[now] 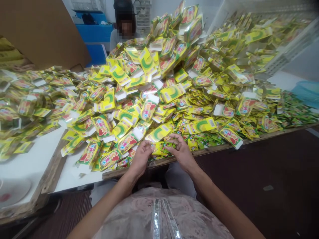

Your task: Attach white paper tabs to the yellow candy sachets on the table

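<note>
At the table's front edge, my left hand (142, 156) is closed, thumb and fingers pinching the left end of some small yellow-and-green packets (159, 148). My right hand (183, 152) curls its fingers over the right end of the same packets. How many are held is too small to tell. Around both hands lies a heap of printed yellow-and-green cartons (151, 107), some with white flaps standing open. To the right of my right hand, loose small packets (211, 141) cover the table edge.
A white plastic crate (286, 61) leans at the back right, packets and cartons spilling from it. The table has a wooden rim (53, 162). Another person (124, 30) sits behind the heap. A brown cardboard sheet (42, 30) stands at left; a pale round dish (13, 191) lies lower left.
</note>
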